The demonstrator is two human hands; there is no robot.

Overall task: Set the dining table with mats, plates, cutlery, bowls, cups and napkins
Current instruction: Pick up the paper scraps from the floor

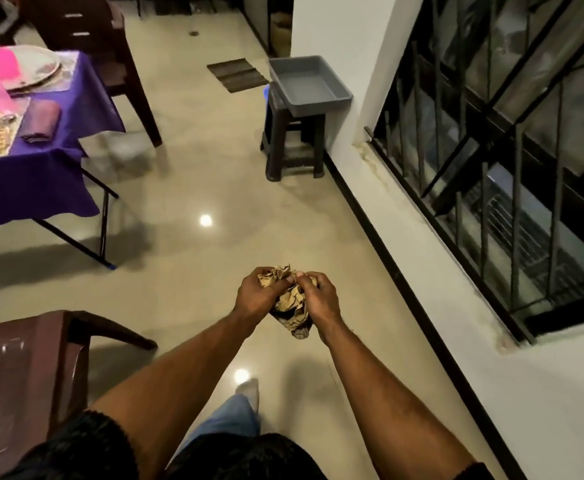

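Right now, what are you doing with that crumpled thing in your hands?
A person stands on the floor away from the table, both hands bunched round a crumpled tan cloth, probably a napkin. The left hand and right hand each grip it. The table, under a purple cover, already has a plate and a folded dark napkin. A grey tub sits on a stool by the wall.

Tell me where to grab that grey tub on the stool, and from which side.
Take the grey tub by its two long rims, one hand each, coming from the open floor side. It looks empty, its lip flares outward for fingers, and the white wall blocks its far side.
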